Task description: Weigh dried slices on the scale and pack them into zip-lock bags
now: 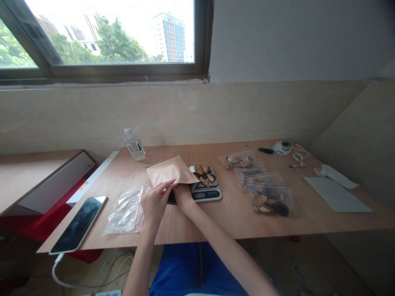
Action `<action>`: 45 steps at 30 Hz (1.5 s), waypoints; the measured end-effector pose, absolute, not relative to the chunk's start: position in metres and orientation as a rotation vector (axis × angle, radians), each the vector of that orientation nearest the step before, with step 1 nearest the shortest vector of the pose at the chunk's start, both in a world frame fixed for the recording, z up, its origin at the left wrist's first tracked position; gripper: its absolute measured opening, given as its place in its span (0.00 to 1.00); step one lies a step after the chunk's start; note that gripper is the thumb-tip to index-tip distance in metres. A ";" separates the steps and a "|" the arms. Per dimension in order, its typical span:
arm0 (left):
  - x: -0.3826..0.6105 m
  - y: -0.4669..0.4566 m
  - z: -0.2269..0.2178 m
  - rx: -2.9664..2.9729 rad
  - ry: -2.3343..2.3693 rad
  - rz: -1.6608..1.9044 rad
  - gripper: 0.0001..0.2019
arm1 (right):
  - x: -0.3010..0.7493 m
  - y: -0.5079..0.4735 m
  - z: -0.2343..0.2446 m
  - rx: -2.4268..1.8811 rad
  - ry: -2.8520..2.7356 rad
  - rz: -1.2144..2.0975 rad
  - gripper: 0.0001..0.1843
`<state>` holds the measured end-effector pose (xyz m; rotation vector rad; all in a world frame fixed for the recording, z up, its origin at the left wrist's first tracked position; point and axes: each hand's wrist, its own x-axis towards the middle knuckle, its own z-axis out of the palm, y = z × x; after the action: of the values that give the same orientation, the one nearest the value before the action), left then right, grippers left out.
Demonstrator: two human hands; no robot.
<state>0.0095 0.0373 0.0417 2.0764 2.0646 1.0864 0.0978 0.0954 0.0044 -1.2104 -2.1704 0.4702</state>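
Note:
A brown paper bag (173,167) lies tilted in front of me, its mouth toward me. My left hand (156,199) pinches the bag's near edge between thumb and fingers. My right hand (182,195) reaches into the bag's mouth, and its fingers are hidden inside. Just right of the bag stands a digital kitchen scale (215,193), partly covered by it. Dried brown slices (204,176), which look like mushroom, are heaped on the scale's plate. Clear zip bags (125,209) with a red seal lie to the left of my left hand.
Several zip bags with dried slices (268,204) sit on the right. A phone (78,224) on a cable lies at the left edge, a water bottle (135,144) behind. Far right are a screwdriver (265,150), a dome camera (282,147) and a white sheet (338,195).

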 end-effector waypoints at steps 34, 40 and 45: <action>-0.022 0.059 0.054 1.853 2.255 1.073 0.13 | 0.193 0.073 -0.035 -1.445 -1.970 -0.027 0.20; -0.020 0.063 0.050 1.905 2.208 1.017 0.12 | 0.201 0.063 -0.028 -1.437 -1.858 -0.072 0.19; -0.026 0.081 0.028 1.950 2.242 0.941 0.13 | 0.213 0.029 -0.017 -1.428 -1.682 0.032 0.17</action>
<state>-0.0259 0.0806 0.0276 1.9499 2.2425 0.9414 0.2133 0.0292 -0.0169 -1.4279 -1.6823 0.0316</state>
